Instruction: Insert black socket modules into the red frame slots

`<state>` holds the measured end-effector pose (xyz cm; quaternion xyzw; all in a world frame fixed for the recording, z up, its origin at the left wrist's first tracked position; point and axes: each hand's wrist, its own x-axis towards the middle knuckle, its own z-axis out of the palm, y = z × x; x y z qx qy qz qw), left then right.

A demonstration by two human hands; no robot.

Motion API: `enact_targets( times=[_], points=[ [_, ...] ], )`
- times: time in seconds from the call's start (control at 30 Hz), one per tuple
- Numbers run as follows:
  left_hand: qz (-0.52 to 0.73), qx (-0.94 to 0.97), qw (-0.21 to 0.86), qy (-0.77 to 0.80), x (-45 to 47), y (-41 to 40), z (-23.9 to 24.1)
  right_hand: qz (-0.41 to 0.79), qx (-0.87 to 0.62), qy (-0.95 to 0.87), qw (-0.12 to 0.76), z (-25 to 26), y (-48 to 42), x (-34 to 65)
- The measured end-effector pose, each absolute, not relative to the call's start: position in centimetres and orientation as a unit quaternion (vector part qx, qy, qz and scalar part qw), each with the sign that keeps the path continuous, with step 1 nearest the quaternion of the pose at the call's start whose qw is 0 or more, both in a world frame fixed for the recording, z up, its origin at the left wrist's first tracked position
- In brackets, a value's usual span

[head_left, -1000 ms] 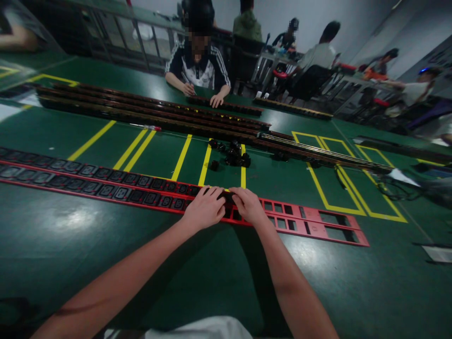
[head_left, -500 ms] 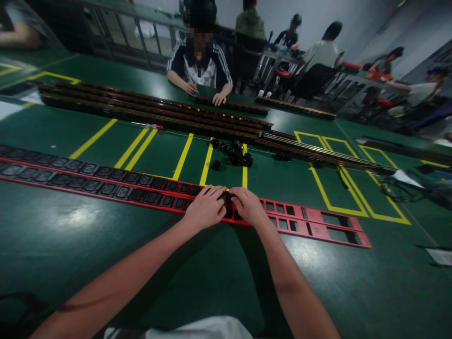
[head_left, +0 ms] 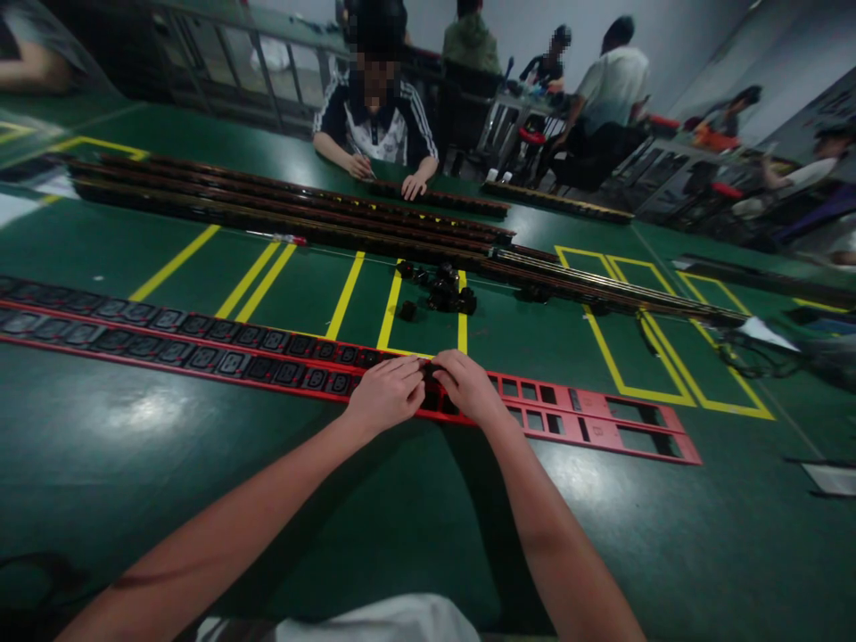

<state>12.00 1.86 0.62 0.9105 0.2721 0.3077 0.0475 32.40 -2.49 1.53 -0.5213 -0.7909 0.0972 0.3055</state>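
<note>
Two long red panels [head_left: 602, 424] lie side by side across the green table, running from the left edge to the right of centre. Black sockets [head_left: 231, 362] fill their cutouts on the left; open rectangular cutouts show on the right. My left hand [head_left: 386, 390] rests over the panels with its fingers curled inward. Close against it, my right hand [head_left: 466, 387] bends its fingers and thumb toward the same spot. Between both sets of fingertips is a small black socket [head_left: 430, 367], mostly covered, at the far panel's cutouts.
Loose black sockets [head_left: 444, 290] lie in a pile beyond my hands. Long dark rails [head_left: 287, 207] stretch across the table behind them, with a red-handled screwdriver [head_left: 291, 239] in front. Across the table sits a co-worker [head_left: 378, 125] holding a thin tool. Cables [head_left: 755, 357] lie at right.
Both hands stay at the same spot on the panels, with small finger shifts around the black socket. The whole view has moved slightly. A person in the background sits higher.
</note>
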Motion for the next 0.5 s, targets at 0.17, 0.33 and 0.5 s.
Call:
enact_targets(
  times=[0.17, 0.33, 0.5],
  points=[
    [0.317, 0.908, 0.034, 0.271, 11.99, 1.88, 0.65, 0.125, -0.509, -0.792, 0.312, 1.77, -2.45, 32.35],
    [0.313, 0.913, 0.035, 0.259, 11.99, 1.95, 0.8, 0.187, -0.517, -0.775, 0.311, 2.11, -2.49, 32.21],
    [0.321, 0.91, 0.039, 0.261, 11.96, 1.97, 0.65, 0.21, -0.542, -0.752, 0.311, 2.12, -2.44, 32.03]
  ],
)
